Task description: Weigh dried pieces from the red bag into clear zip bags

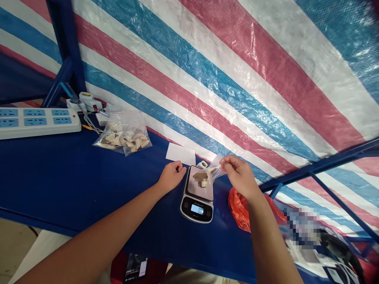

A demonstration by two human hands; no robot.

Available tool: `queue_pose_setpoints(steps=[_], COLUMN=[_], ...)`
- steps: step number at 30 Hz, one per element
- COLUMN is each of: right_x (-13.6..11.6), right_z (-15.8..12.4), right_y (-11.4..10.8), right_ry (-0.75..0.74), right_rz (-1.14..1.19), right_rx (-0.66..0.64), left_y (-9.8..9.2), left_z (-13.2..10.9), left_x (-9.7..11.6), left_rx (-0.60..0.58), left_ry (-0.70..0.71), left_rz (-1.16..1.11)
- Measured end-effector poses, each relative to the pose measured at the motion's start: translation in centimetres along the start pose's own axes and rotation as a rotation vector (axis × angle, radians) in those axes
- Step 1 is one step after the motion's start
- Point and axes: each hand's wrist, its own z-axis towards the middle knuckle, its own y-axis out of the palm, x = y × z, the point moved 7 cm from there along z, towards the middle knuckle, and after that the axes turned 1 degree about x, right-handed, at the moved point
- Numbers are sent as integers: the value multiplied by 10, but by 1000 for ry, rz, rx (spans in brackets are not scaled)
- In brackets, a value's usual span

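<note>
My right hand [237, 170] pinches the end of a clear plastic bag [217, 172] at the right of a kitchen scale [197, 215]. The bag slants down onto the scale's plate, where brown and pale pieces [204, 181] show; a pixelated patch hides part of them. Blue-lit, the scale's display [197, 209] seems to show zeros. Just left of the plate, my left hand [172, 176] rests with its fingers curled in, and nothing shows in them.
Behind the scale lie a white card [180, 154] and a small white block [202, 164]. A zip bag of pale chunks [126, 138] sits farther left, near a power strip [38, 122]. A red plastic bag [237, 213] is under my right forearm. A striped tarp [207, 79] hangs behind.
</note>
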Motion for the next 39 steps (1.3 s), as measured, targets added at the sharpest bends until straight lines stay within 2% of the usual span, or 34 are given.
queue_pose_setpoints(steps=[4, 7, 10, 14, 16, 18, 21, 25, 32, 39], right_x=[17, 49, 93, 149, 163, 166, 160, 158, 165, 162], right_z=[13, -2, -46, -130, -161, -177, -180, -177, -181, -182], right_y=[3, 3, 15, 32, 47, 59, 66, 66, 67, 67], right_ry=[130, 306, 462, 612, 633, 598, 552, 544, 557, 559], right_rz=[203, 340, 493, 611, 666, 656, 575, 488, 428, 395], right_rx=[43, 132, 218, 565, 633, 635, 586, 530, 523, 513], left_y=[-1, -3, -3, -3, -3, -3, -4, -8, -26, -26], left_z=[0, 0, 1, 3, 3, 2, 1, 2, 11, 18], left_x=[1, 2, 1, -1, -2, -1, 1, 1, -7, -16], left_rx=[5, 10, 17, 32, 38, 45, 74, 141, 278, 269], left_ry=[-3, -7, 1, 22, 24, 25, 30, 26, 9, 8], left_rz=[1, -4, -7, -5, 1, 9, 5, -70, -177, -147])
